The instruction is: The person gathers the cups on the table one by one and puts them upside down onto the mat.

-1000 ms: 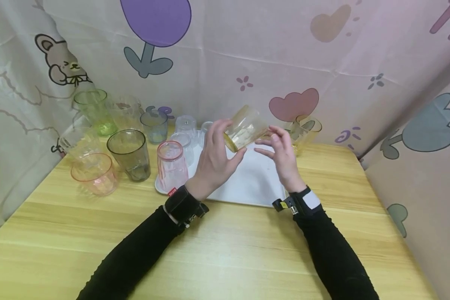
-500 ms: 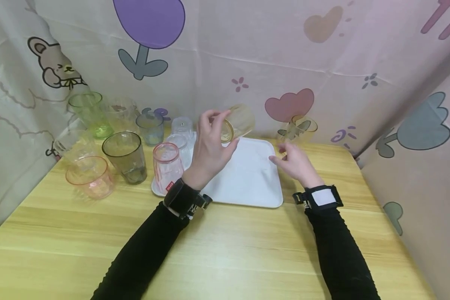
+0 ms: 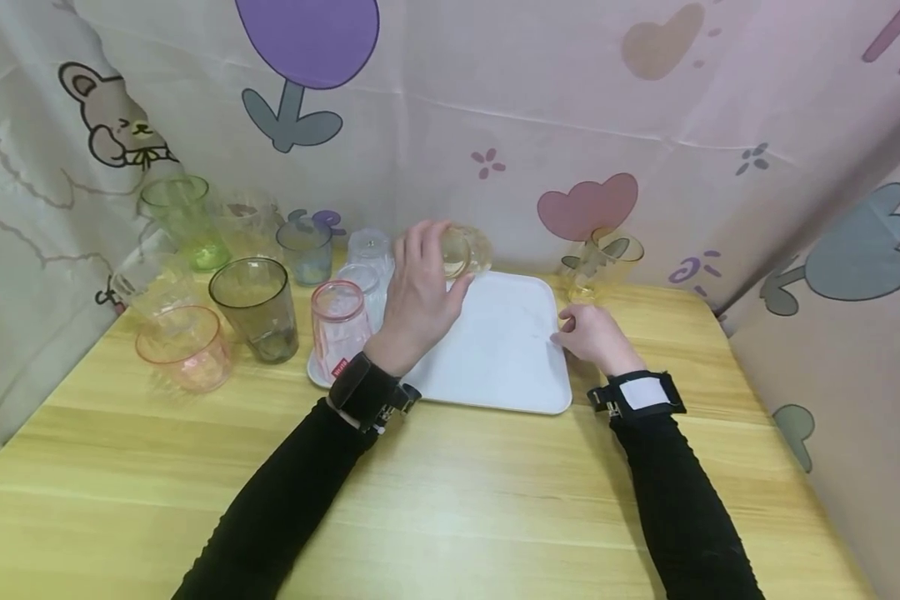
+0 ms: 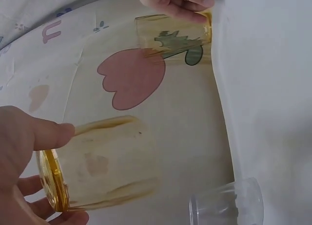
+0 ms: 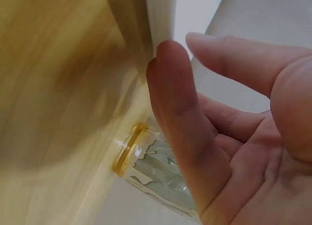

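Glass (image 4: 105,161) (amber) tilted, mouth away from fingers (image 4: 29,185)

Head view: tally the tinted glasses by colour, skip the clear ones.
Yellow glasses: 2
Pink glass: 1
Orange-pink glass: 1
Green glass: 1
Blue glass: 1
Smoky grey glass: 1
Total: 7

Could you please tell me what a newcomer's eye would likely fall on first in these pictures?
Probably the large purple flower printed on the pale cloth backdrop, top left of centre in the head view. Next, perhaps, the transparent yellow-tinted tumbler gripped near its base by the left hand, close to the back edge of the white rectangular tray. The smoky-dark transparent tumbler standing left of the tray may also stand out.
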Available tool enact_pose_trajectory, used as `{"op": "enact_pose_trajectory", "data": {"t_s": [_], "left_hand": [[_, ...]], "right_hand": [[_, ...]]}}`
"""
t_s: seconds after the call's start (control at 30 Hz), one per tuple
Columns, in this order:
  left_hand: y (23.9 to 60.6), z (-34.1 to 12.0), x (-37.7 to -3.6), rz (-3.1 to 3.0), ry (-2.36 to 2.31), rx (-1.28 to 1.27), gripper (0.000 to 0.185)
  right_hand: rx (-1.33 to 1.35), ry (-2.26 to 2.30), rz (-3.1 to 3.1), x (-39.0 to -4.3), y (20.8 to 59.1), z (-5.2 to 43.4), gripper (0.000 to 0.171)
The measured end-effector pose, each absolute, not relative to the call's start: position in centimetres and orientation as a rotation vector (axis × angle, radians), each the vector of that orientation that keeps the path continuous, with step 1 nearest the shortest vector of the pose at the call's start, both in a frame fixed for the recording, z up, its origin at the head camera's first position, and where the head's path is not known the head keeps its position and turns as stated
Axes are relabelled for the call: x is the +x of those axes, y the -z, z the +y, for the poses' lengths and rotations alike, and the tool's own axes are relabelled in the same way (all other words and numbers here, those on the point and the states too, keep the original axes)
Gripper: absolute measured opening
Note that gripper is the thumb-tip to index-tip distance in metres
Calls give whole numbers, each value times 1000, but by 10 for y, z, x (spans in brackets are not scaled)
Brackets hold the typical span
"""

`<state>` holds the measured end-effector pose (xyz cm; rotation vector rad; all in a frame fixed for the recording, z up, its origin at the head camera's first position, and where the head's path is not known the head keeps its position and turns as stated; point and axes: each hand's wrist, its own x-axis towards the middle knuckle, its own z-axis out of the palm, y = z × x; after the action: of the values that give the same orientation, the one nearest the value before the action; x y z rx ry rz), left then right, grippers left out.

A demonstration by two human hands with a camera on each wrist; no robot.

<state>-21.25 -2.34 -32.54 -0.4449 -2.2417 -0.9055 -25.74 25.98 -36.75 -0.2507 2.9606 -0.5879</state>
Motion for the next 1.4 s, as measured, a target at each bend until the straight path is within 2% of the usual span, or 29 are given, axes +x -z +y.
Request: {"op": "enact_pose_trajectory", "data": {"t_s": [0.33,0.87,1.2,1.4], "left_hand": [[332,-17,-214,-2381,750,-429,50],[350,-18,-220,-2630,639,-294,38],[357,-24,-223,-2696,650,-230,33],[359,-25,-225,-2741,603,-158,38]], "right_hand": [[-234,501,2951,-259,375,260,45],[-183,482,2935,-258,378,259,47],[-217,480,2939,-257,376,256,46],[-212,463,2933,-259,375,253,46]]}}
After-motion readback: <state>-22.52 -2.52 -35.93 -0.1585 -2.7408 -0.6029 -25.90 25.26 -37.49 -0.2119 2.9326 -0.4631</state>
